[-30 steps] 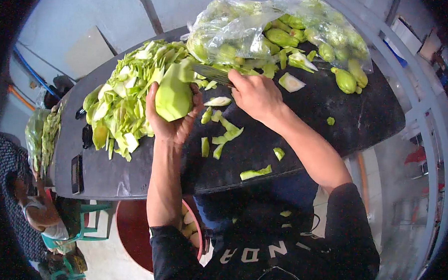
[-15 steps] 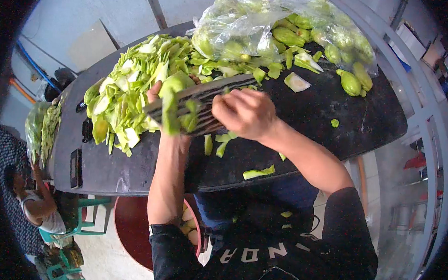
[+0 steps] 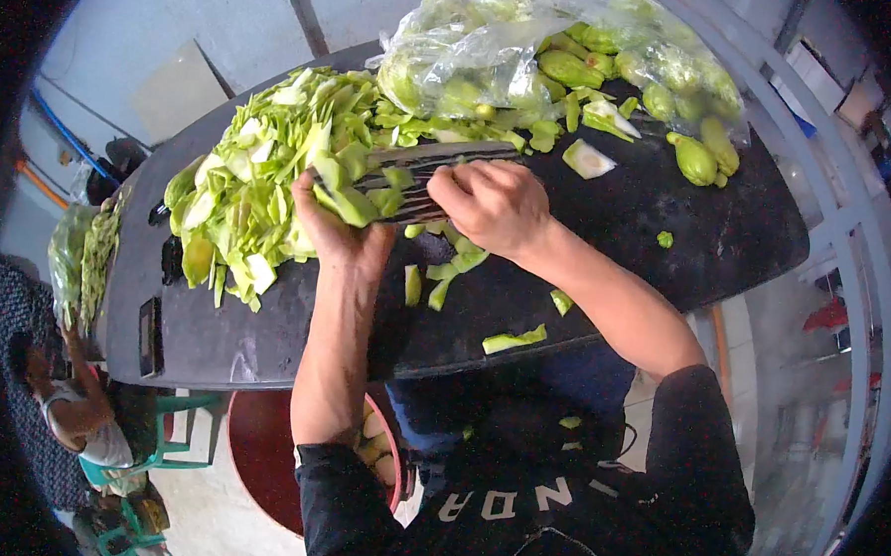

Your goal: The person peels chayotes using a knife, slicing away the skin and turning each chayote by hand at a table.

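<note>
My left hand (image 3: 340, 236) is closed round a pale green chayote (image 3: 348, 196), thumb up along its side, at the edge of a heap of peelings. My right hand (image 3: 493, 209) is a fist on what looks like a knife (image 3: 420, 168). Motion smears its blade into dark and light stripes, and the handle is hidden in my fingers. The blade lies across and beside the chayote; whether it touches cannot be made out. Green slivers show in front of the blade. Below my hands, loose peel strips (image 3: 445, 286) lie on the black table (image 3: 605, 275).
A big heap of green peelings (image 3: 256, 185) covers the table's left part. Behind it, a clear plastic bag (image 3: 485, 61) holds many chayotes, with two whole chayotes (image 3: 697, 162) to its right. A red tub (image 3: 259, 459) stands below the edge. Another person (image 3: 82, 416) sits at far left.
The knife blade has swung up and away from the near side of the chayote. The chayote has turned in my left hand. My right hand has hardly shifted.
</note>
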Demonstrator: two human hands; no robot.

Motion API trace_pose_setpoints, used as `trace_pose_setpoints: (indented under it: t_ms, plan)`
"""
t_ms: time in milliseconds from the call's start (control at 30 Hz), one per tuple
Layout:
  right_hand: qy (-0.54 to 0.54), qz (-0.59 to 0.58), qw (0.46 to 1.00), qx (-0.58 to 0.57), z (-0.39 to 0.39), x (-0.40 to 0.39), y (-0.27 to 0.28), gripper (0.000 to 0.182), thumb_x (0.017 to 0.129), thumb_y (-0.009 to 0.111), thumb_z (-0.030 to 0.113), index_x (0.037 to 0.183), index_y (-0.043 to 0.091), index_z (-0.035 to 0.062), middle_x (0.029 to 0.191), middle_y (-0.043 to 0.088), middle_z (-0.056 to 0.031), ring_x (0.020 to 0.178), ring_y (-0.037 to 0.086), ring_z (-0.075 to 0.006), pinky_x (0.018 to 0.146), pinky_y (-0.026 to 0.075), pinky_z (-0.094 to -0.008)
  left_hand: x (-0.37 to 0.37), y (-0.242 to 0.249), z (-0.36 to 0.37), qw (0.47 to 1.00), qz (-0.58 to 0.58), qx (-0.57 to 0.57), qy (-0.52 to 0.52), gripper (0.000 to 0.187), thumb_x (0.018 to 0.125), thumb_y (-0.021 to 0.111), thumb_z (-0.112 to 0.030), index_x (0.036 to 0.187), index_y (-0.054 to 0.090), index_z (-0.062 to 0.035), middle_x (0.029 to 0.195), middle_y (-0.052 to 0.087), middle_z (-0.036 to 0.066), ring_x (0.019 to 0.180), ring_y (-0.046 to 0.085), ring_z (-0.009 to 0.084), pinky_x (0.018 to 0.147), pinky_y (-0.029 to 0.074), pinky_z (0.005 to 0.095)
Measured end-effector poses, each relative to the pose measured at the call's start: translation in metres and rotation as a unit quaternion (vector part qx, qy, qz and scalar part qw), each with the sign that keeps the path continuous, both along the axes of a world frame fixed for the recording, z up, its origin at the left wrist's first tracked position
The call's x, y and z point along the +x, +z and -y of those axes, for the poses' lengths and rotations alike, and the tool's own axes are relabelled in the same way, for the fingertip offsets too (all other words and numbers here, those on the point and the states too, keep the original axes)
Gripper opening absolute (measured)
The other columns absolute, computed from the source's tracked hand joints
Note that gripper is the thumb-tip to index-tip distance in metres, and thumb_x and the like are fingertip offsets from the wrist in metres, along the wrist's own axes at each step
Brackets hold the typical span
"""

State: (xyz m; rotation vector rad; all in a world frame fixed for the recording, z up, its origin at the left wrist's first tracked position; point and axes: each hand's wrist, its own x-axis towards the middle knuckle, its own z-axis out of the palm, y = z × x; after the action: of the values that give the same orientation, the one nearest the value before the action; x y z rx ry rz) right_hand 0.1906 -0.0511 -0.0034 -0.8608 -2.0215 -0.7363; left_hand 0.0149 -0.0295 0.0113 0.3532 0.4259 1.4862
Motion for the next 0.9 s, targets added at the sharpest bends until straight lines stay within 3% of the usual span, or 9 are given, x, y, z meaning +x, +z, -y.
trace_pose_setpoints:
  t_ms: [267, 333, 433, 533, 667, 700, 733, 800, 900]
  plan:
    - [0.045, -0.015, 0.999, -0.014, 0.014, -0.010, 0.007, 0.009, 0.077, 0.058, 0.013, 0.082, 0.052, 0.0088, 0.060, 0.052, -0.0006, 0.054, 0.062, -0.0172, 0.047, 0.052, -0.0328, -0.010, -0.009, -0.005, 0.995, -0.036, 0.051, -0.072, 0.059, 0.086, 0.047, -0.047, 0.122, 0.056, -0.0006, 0.109, 0.064, 0.022, 0.100, 0.061, 0.0352, 0.091, 0.049, 0.0454]
    - [0.055, -0.029, 0.998, -0.009, 0.010, -0.007, 0.004, 0.008, 0.079, 0.058, 0.012, 0.082, 0.052, 0.0090, 0.059, 0.053, -0.0020, 0.053, 0.063, -0.0199, 0.046, 0.052, -0.0349, -0.009, -0.009, -0.005, 0.992, -0.065, 0.082, -0.069, 0.059, 0.084, 0.049, -0.045, 0.122, 0.055, -0.0012, 0.112, 0.063, 0.020, 0.102, 0.060, 0.0346, 0.092, 0.048, 0.0466]
    - [0.014, -0.074, 0.991, -0.112, -0.003, 0.005, -0.003, 0.006, 0.082, 0.057, 0.010, 0.081, 0.051, 0.0101, 0.062, 0.060, -0.0079, 0.057, 0.066, -0.0291, 0.048, 0.053, -0.0419, -0.003, 0.000, 0.003, 0.997, -0.046, 0.052, -0.045, 0.059, 0.081, 0.052, -0.043, 0.124, 0.053, -0.0031, 0.118, 0.060, 0.017, 0.107, 0.058, 0.0340, 0.095, 0.046, 0.0490]
    - [0.007, -0.075, 0.991, -0.114, -0.003, 0.015, -0.001, 0.022, 0.069, 0.067, 0.002, 0.080, 0.049, 0.0070, 0.064, 0.058, -0.0078, 0.060, 0.063, -0.0296, 0.051, 0.051, -0.0398, 0.001, 0.007, 0.009, 0.995, -0.053, 0.071, -0.041, 0.061, 0.079, 0.054, -0.040, 0.130, 0.050, -0.0070, 0.122, 0.057, 0.015, 0.114, 0.055, 0.0331, 0.100, 0.043, 0.0510]
    - [0.068, -0.074, 0.991, -0.094, 0.010, 0.005, 0.009, 0.009, 0.079, 0.058, 0.007, 0.080, 0.050, 0.0099, 0.063, 0.060, -0.0066, 0.057, 0.066, -0.0271, 0.048, 0.053, -0.0410, -0.007, -0.010, 0.002, 0.991, -0.017, 0.103, -0.088, 0.068, 0.083, 0.054, -0.052, 0.134, 0.048, -0.0071, 0.126, 0.056, 0.017, 0.116, 0.054, 0.0343, 0.100, 0.043, 0.0529]
    - [0.076, -0.068, 0.991, -0.087, 0.014, 0.001, 0.012, 0.009, 0.078, 0.059, 0.007, 0.080, 0.051, 0.0101, 0.062, 0.059, -0.0057, 0.056, 0.065, -0.0267, 0.047, 0.053, -0.0405, -0.005, -0.009, -0.002, 0.984, -0.144, 0.099, -0.026, 0.074, 0.084, 0.051, -0.060, 0.134, 0.048, -0.0061, 0.126, 0.056, 0.018, 0.115, 0.054, 0.0349, 0.100, 0.043, 0.0517]
    - [0.082, -0.062, 0.991, -0.081, 0.016, -0.002, 0.013, 0.009, 0.078, 0.059, 0.006, 0.081, 0.051, 0.0102, 0.061, 0.058, -0.0047, 0.055, 0.065, -0.0263, 0.047, 0.052, -0.0400, -0.005, -0.008, 0.000, 0.984, -0.146, 0.098, -0.026, 0.074, 0.084, 0.051, -0.060, 0.134, 0.048, -0.0061, 0.126, 0.056, 0.018, 0.115, 0.054, 0.0349, 0.100, 0.043, 0.0517]
    - [0.083, -0.065, 0.991, -0.084, 0.012, 0.001, 0.013, 0.008, 0.078, 0.058, 0.006, 0.081, 0.052, 0.0102, 0.062, 0.060, -0.0060, 0.057, 0.066, -0.0283, 0.048, 0.053, -0.0408, -0.003, -0.005, 0.003, 0.992, -0.067, 0.101, -0.039, 0.071, 0.083, 0.051, -0.056, 0.132, 0.050, -0.0049, 0.123, 0.058, 0.018, 0.112, 0.056, 0.0343, 0.099, 0.045, 0.0485]
    - [-0.004, -0.080, 0.988, -0.135, -0.006, 0.015, 0.004, 0.004, 0.080, 0.057, 0.009, 0.081, 0.054, 0.0104, 0.066, 0.064, -0.0099, 0.060, 0.067, -0.0308, 0.049, 0.054, -0.0435, -0.003, -0.002, 0.003, 0.989, -0.090, 0.088, -0.077, 0.064, 0.076, 0.055, -0.044, 0.128, 0.051, -0.0067, 0.120, 0.058, 0.014, 0.110, 0.057, 0.0327, 0.097, 0.046, 0.0495]
